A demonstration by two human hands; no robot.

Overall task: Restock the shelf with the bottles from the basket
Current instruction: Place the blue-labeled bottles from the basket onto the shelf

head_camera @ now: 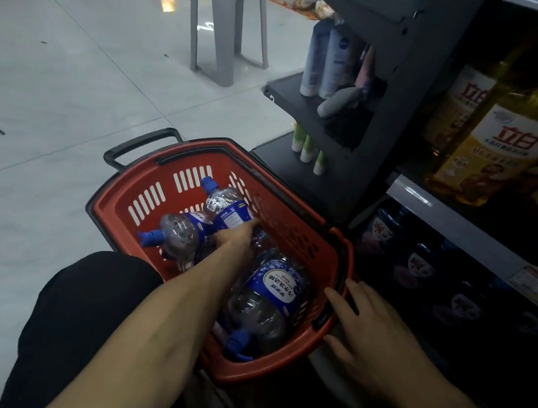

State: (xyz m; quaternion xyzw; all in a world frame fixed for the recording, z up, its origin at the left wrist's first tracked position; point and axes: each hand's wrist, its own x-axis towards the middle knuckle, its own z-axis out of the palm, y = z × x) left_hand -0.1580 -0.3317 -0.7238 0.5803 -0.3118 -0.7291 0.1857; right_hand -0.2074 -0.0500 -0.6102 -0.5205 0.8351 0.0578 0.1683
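In the red basket [116,198] my left hand [235,239] curled round a lying bottle [225,209] while my right hand [371,325], fingers spread, rested at the rim; I judged a firm mid-body grip best before lifting it to the shelf [448,222].

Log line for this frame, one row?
stage: pick from basket | left hand: grips bottle in basket | right hand: open, at basket rim

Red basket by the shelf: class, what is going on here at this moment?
A person beside a shop shelf reaches into the red basket. The left hand grips one blue-capped clear bottle; a second bottle and a third bottle lie beside it. The right hand is open at the basket's rim. All three are in the basket.
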